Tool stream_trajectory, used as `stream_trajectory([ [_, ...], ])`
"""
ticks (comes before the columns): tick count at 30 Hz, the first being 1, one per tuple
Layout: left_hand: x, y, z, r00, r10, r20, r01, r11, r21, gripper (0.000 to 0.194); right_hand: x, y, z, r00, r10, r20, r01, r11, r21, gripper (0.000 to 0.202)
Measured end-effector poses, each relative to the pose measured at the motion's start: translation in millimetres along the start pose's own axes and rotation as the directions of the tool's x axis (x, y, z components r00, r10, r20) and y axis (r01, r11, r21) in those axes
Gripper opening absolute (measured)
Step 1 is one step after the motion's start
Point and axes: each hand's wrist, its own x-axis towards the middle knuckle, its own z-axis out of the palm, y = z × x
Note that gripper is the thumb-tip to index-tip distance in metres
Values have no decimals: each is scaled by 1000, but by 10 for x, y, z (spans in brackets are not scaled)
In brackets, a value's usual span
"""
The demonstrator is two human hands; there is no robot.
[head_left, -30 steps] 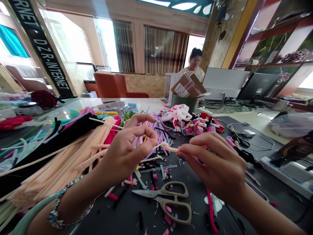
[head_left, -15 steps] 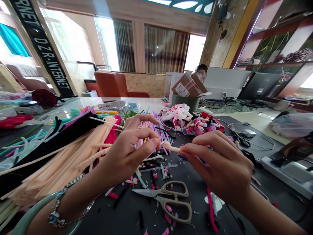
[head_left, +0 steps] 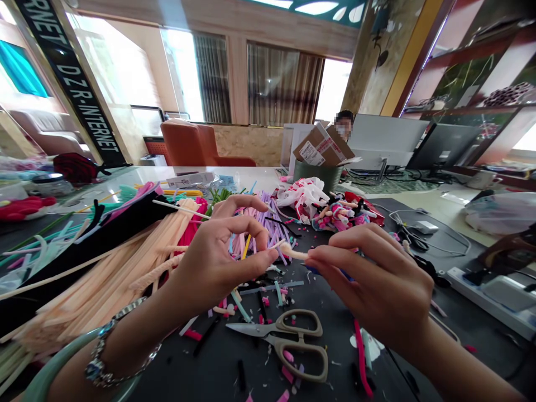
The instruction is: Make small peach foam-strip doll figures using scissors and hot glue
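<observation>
- Head view: your dark-topped desk (head_left: 196, 382) carries the supplies, and the work is held in the air above it.
- Peach chenille stems (head_left: 109, 273) lie bundled along the desk's left side, slanting toward its near left corner.
- Your right hand (head_left: 372, 273) pinches the work's right end between thumb and fingertips, firmly by the look of it.
- Your left hand (head_left: 218, 251) has thumb and forefinger drawn close at the opposite, thin tip; whether they grip it cannot be told.
- Scissors (head_left: 271, 330) lie below your hands, toward the desk's near edge, handles to the right, unheld.
- Cream chenille piece (head_left: 297, 255) spans the gap between your hands, with a small thickened knot or coil near its left end. You seem to be shaping that end; the next move appears to call for a steady right pinch and small, controlled left fingertip turns.
- Pink offcuts (head_left: 288, 375) are strewn by the scissors.
</observation>
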Motion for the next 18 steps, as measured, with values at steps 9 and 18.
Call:
stream_trajectory([
  [9,-2,-30,14,999,30,-29,-27,995,95,5,7,-11,-4,1000,6,-12,-6,1000,-3,8],
  [18,-7,-25,12,998,63,21,-65,984,168,16,16,-12,10,1000,4,-8,-4,1000,-12,8],
])
